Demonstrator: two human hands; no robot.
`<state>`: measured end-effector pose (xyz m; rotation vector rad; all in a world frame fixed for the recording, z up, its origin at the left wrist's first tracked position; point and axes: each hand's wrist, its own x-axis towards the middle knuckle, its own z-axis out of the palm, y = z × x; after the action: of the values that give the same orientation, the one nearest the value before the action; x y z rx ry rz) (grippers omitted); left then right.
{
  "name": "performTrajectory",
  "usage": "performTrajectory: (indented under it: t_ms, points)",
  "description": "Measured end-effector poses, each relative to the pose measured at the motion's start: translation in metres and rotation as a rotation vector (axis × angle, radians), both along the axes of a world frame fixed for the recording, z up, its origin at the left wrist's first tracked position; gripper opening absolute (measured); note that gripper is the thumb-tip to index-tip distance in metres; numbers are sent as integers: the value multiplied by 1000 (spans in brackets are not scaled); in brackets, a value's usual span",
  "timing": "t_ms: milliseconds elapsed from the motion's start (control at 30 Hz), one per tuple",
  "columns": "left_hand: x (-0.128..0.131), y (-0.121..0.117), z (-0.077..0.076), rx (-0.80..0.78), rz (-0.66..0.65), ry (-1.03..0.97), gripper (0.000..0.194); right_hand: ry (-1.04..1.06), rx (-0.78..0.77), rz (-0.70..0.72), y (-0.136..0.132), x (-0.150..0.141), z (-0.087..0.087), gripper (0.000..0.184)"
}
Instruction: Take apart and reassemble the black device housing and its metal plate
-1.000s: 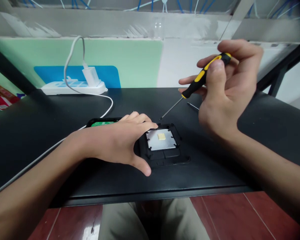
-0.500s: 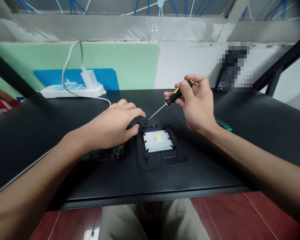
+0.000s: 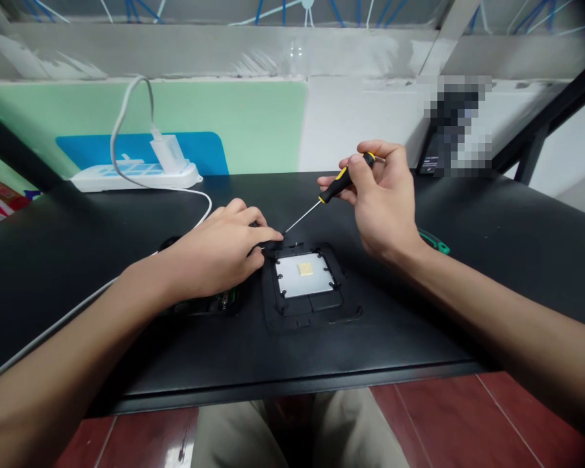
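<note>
My right hand (image 3: 383, 195) grips a black-and-yellow screwdriver (image 3: 336, 186), its shaft slanting down to the left. The tip of the screwdriver meets the index fingertip of my left hand (image 3: 224, 244); a tiny dark piece there is too small to name. My left hand's index finger is stretched out, with the thumb apart below it. Just right of that hand lies a black plastic cover (image 3: 316, 322), bearing a silver metal plate (image 3: 305, 286) with a yellowish square pad (image 3: 305, 268). A green circuit board (image 3: 227, 300) is partly hidden under my left hand and wrist.
A white power strip (image 3: 136, 177) with a plugged-in charger (image 3: 168, 153) stands at the back left, its white cable (image 3: 202, 193) running behind my left arm. A green-handled tool (image 3: 433, 242) lies beyond my right wrist. A partly blurred phone (image 3: 431, 153) leans against the wall.
My left index fingertip has come down to the screwdriver's tip, where a small gap showed before. My right hand and the screwdriver stay almost in place; the view has shifted slightly.
</note>
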<state>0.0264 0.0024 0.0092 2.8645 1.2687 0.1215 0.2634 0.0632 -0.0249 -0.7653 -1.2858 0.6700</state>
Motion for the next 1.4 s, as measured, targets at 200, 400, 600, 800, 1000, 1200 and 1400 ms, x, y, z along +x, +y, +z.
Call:
performTrajectory:
  t_ms: [200, 400, 600, 800, 1000, 1200, 1400]
  points:
    - [-2, 2, -2, 14, -25, 3, 43, 38, 36, 3, 0, 1, 4, 34]
    - [-2, 0, 0, 5, -5, 9, 52, -15, 57, 25, 1, 1, 0, 27]
    - [-3, 0, 0, 41, -42, 22, 52, -46, 39, 48, 3, 2, -4, 24]
    - [-1, -1, 0, 15, -31, 28, 54, -39, 27, 49, 2, 1, -3, 26]
    - [0, -2, 0, 17, -35, 22, 49, 8, 92, -12, 0, 0, 3, 26]
    - [-1, 0, 4, 38, 0, -26, 44, -20, 197, -48, -15, -4, 14, 21]
    - [3, -13, 16, -27, -58, -75, 32, -41, 338, -6, -34, -18, 20, 20]
